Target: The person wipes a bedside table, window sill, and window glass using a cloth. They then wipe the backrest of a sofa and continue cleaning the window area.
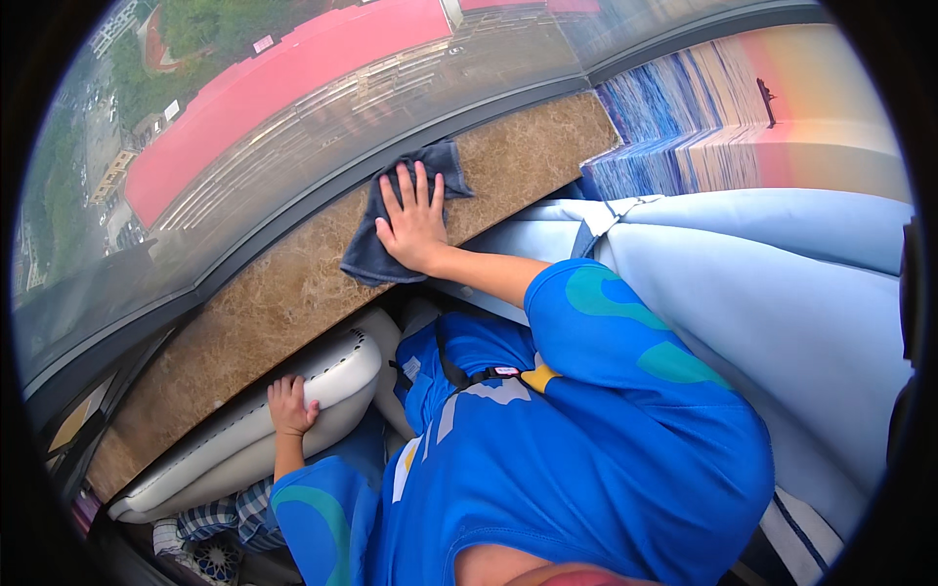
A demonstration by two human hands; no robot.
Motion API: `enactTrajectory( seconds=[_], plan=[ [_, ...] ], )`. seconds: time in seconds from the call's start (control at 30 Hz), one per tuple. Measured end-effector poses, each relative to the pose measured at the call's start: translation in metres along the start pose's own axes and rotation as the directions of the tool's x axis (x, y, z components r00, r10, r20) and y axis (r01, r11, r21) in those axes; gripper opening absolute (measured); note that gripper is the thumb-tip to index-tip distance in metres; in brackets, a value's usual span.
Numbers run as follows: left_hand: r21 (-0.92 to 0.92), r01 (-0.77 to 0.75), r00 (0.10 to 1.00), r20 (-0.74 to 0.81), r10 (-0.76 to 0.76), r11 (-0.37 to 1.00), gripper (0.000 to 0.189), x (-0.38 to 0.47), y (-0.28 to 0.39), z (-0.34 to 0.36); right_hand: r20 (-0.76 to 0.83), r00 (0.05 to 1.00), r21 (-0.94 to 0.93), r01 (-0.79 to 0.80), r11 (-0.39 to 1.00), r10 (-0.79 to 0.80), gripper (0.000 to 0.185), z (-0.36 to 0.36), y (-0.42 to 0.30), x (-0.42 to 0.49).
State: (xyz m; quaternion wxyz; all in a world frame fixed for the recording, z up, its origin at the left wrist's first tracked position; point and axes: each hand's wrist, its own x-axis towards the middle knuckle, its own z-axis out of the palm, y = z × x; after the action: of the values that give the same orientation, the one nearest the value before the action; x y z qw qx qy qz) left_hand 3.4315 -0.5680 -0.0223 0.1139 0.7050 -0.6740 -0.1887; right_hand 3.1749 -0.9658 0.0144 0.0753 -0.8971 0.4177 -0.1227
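Observation:
My right hand [415,220] lies flat, fingers spread, on a dark grey cloth [370,253] that is spread over the brown marble-patterned windowsill [293,271]. The cloth's far part reaches close to the dark window frame, and one edge of it lies at the sill's near edge. Lower left, my left hand [292,406] rests on the white padded headboard or backrest [337,373] beside the sill, its fingers over the top edge.
Beyond the window frame [271,212] is a high view over a pink-red roof. Pale blue curtains [755,293], tied back, hang at the right below a sunset sea mural [733,117]. Checked fabric [256,513] lies at the lower left.

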Motion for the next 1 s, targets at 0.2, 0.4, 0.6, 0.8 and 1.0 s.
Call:
enactTrajectory(
  seconds=[0.2,0.4,0.6,0.8,1.0],
  plan=[
    [-0.021,-0.015,0.999,-0.030,0.014,1.000,0.069,0.001,-0.007,0.002,0.061,0.952,0.154,0.287,0.946,-0.299,0.068,-0.012,0.020,-0.006],
    [-0.037,0.009,1.000,-0.004,-0.009,0.999,0.067,-0.002,-0.008,0.000,0.013,0.994,-0.126,0.109,0.986,-0.108,0.067,-0.038,0.171,-0.012],
    [-0.023,-0.036,0.999,-0.033,0.036,0.999,0.057,-0.005,-0.010,-0.011,-0.051,0.999,-0.245,-0.006,0.970,-0.007,0.068,-0.013,0.139,-0.007],
    [-0.010,-0.069,0.992,-0.107,0.068,0.998,0.054,-0.007,-0.011,-0.015,0.220,0.809,0.020,0.554,0.832,-0.545,0.086,0.019,-0.081,0.001],
    [-0.024,-0.037,0.992,-0.118,0.034,0.999,0.051,-0.016,-0.011,-0.009,0.250,0.590,0.280,0.715,0.640,-0.768,0.098,0.060,-0.283,0.014]
  ],
)
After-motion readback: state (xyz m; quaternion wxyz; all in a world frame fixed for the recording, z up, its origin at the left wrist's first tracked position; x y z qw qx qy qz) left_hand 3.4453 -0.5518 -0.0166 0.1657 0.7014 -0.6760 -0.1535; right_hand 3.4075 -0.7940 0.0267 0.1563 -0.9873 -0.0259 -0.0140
